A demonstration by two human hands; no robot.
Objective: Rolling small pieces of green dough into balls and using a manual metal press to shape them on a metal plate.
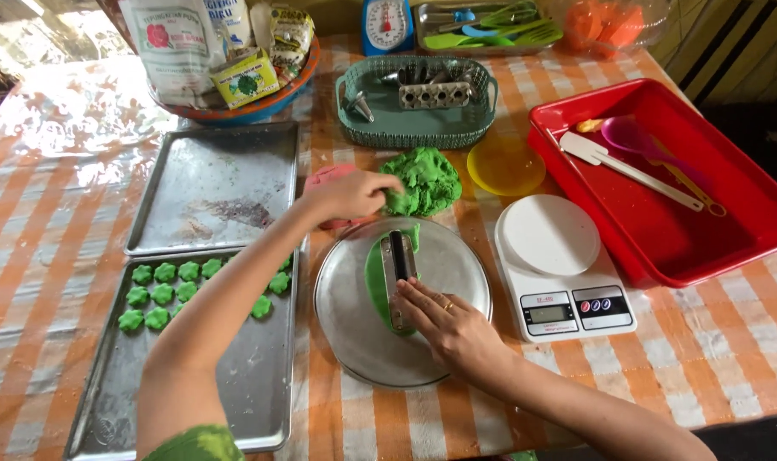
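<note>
Shaping step in hand, by the look of it: green dough being pressed and cut on the round metal plate point(354, 341). Right hand point(452, 329) lies flat, fingers spread open, pressing on the end of a long metal mould point(397, 275) that lies over a strip of green dough point(375, 286) on the plate; gripping nothing. Left hand point(350, 195) reaches to the big dough lump point(424, 179) just beyond the plate, fingers curled at its edge, apparently pinching some; cannot tell how much it holds. Finished green flower pieces point(162, 294) sit on the near baking tray point(252, 401); far tray point(213, 183) bare. Next move likely needs a steady mould and more dough fed in.
</note>
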